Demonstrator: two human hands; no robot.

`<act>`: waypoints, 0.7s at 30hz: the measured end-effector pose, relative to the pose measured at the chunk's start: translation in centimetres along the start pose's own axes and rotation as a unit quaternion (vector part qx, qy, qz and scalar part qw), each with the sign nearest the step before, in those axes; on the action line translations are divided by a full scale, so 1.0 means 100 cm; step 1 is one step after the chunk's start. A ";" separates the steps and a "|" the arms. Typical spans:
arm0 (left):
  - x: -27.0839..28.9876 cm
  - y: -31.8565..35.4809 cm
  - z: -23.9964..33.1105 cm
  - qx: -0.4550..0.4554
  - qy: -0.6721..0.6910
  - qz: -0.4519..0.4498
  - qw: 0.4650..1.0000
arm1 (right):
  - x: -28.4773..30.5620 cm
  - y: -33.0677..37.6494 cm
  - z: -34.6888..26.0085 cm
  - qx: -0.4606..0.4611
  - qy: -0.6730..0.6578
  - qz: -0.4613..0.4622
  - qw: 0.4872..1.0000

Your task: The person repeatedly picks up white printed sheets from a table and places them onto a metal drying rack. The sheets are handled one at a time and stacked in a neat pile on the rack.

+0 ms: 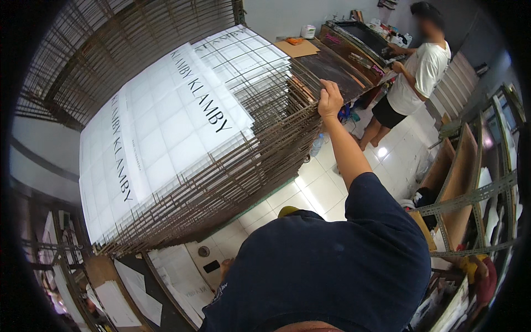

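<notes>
My right hand [330, 100] is closed on the near right corner of a metal wire drying rack [221, 172], with that arm stretched forward. Large white sheets [160, 127] with black lettering lie across the stacked wire shelves. Only a sliver of my left hand [225, 268] shows low beside my body, its fingers mostly hidden. Near it are a small dark rectangular object [211, 266] and more white printed sheets [177, 268]. What the left hand touches cannot be made out.
Raised wire shelves [72, 77] tilt up at upper left. A co-worker [423, 72] in a white shirt stands by a dark framed screen [365, 36] at the far right. Metal shelving [470, 205] with boards lines the right side. A plastic bottle [316, 145] stands beside the rack.
</notes>
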State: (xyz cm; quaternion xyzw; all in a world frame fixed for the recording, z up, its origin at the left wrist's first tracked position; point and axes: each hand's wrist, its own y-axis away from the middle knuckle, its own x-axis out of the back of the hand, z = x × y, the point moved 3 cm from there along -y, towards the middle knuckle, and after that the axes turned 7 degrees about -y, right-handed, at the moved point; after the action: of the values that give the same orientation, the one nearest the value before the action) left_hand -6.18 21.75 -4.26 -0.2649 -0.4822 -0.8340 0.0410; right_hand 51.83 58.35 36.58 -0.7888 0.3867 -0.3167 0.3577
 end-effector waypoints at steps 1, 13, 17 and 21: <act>0.001 0.001 -0.003 0.003 0.004 -0.007 1.000 | 0.002 0.001 0.002 -0.006 0.000 -0.001 1.000; 0.008 -0.009 0.018 -0.057 0.102 0.008 0.993 | 0.002 0.003 0.001 -0.022 -0.018 -0.010 1.000; -0.002 -0.008 0.026 -0.040 0.054 0.004 0.998 | 0.005 0.003 0.002 -0.012 -0.014 -0.008 1.000; -0.010 0.004 0.035 -0.021 0.006 0.000 1.000 | 0.011 0.001 0.003 -0.010 -0.012 -0.018 1.000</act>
State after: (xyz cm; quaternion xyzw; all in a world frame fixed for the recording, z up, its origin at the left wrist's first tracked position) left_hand -3.81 24.23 -3.05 -0.2604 -0.4646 -0.8455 0.0383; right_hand 52.56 57.52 36.58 -0.8029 0.3709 -0.3101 0.3487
